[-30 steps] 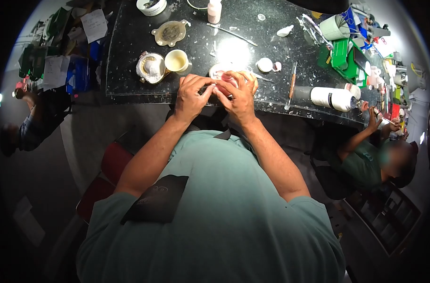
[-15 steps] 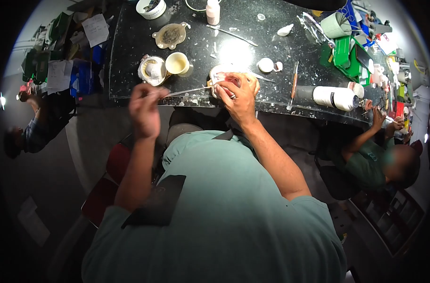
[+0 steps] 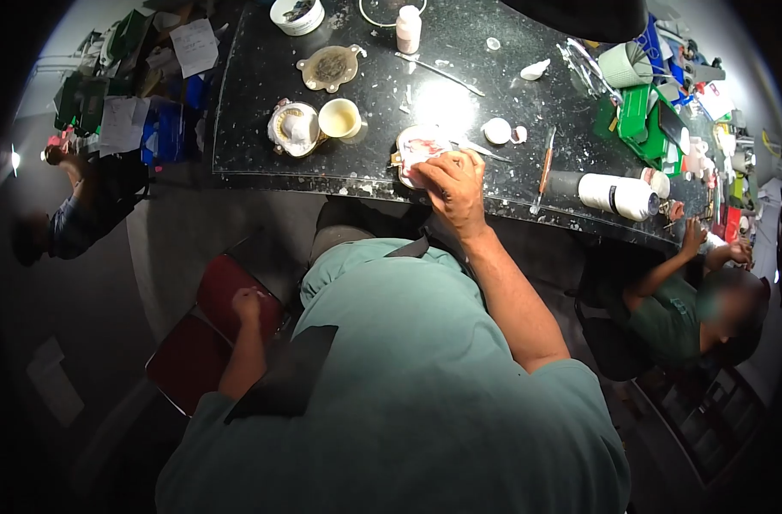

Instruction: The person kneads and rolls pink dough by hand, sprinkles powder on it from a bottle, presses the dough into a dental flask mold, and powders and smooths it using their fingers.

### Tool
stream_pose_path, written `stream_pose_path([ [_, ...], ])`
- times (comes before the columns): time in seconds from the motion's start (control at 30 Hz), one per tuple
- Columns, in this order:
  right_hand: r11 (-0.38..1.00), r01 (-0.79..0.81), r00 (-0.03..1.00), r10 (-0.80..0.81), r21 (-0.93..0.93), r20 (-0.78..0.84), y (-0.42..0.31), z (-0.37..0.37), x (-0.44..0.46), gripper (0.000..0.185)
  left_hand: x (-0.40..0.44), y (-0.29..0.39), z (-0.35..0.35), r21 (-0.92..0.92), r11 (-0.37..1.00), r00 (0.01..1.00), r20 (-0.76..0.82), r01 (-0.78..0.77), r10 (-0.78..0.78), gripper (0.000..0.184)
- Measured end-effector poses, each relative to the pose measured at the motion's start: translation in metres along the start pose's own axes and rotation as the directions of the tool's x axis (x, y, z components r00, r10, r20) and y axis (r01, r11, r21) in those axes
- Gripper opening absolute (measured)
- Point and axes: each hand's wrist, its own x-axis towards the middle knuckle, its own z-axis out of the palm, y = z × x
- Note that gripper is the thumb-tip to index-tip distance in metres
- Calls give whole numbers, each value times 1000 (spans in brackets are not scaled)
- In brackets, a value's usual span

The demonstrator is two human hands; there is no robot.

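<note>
Pink-and-white piece (image 3: pixel 419 147) lies near the tabletop (image 3: pixel 245 128) edge, the right grip (image 3: pixel 458 187) clasping its right side; the left grip (image 3: pixel 248 302), before a red chair (image 3: pixel 219 281), is too small to judge

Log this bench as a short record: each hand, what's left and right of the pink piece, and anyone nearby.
Right hand: fingers on the pink piece, near the bench edge
Left hand: off the bench, over the red chair in view; contents unclear
Left: cup, white cast
Right: brown-handled tool, white bottle on its side
Nearby: seated co-worker, far right
</note>
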Motion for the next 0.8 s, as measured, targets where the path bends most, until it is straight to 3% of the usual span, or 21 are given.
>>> stream_pose_path([
  [0.07,994,48,999,-48,-100,-2,-5,-9,4,27,-21,18,41,240,939,953,-113,-247,280,10],
  [0.17,999,-23,999,21,-40,-45,-14,-14,5,32,-45,101,65,406,848,939,95,-340,331,14],
  [0.23,998,-59,998,59,22,-4,-6,-5,-1,35,-58,170,70,483,808,935,271,-338,228,23],
  [0.3,994,-84,996,84,65,-5,-4,0,4,37,-71,210,82,195,802,826,125,-564,550,21],
  [0.37,991,-98,993,103,86,-49,-11,-2,18,37,-83,260,86,245,676,715,130,-695,687,16],
  [0.43,994,-84,996,84,66,0,-8,-9,22,39,-107,313,92,146,591,608,160,-794,778,21],
  [0.47,995,-77,997,75,59,26,-6,-13,22,40,-123,341,94,107,499,510,122,-860,852,26],
  [0.53,992,-69,995,61,103,82,-5,-15,20,46,-144,377,109,-11,461,461,38,-887,887,37],
  [0.6,997,-13,990,4,70,138,-13,-20,20,51,-145,401,129,-162,294,288,58,-942,956,51],
  [0.73,996,85,978,-82,-3,192,-10,-11,8,69,-136,416,158,-128,153,126,201,-980,972,65],
  [0.8,997,74,979,-70,-12,193,-1,-6,1,72,-132,417,165,-143,109,84,174,-984,981,71],
])
